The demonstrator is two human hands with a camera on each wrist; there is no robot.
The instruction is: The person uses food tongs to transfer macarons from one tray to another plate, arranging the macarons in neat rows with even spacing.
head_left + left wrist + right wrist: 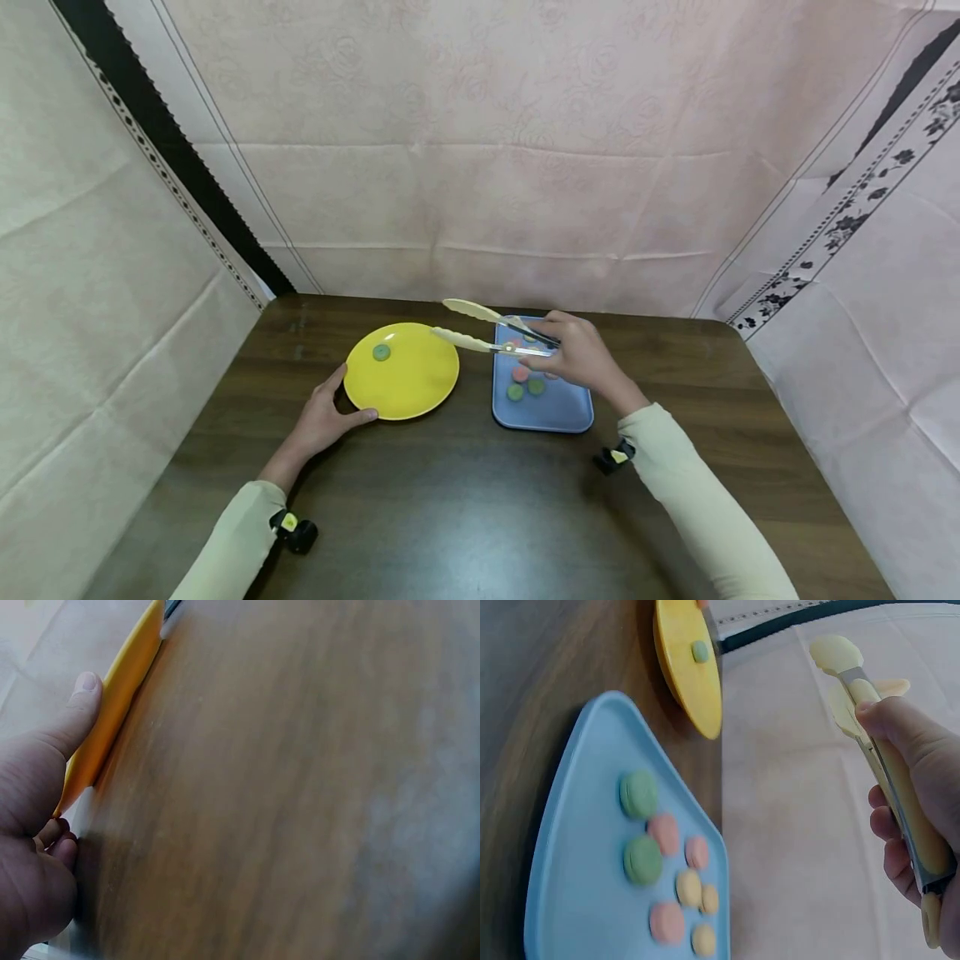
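Note:
My left hand (326, 419) holds the yellow plate (405, 379) at its near left rim, with the thumb along the front edge. One green macaron (381, 352) lies on the left part of that plate. In my right hand (576, 354) is a pair of tongs (896, 787) with cream tips, gripped around the handles. The tong tips stand apart with nothing between them, pointing left near the plate's right rim. Beneath the right hand is a blue tray (551, 415) holding several macarons: green (643, 860), pink (667, 922) and pale yellow (688, 888).
Both plate and tray sit toward the far side of a dark brown wooden table (435, 508). Pale cloth (480, 200) hangs behind the far edge, and more patterned cloth (885, 333) flanks the sides. A black band (172, 142) runs along the left cloth.

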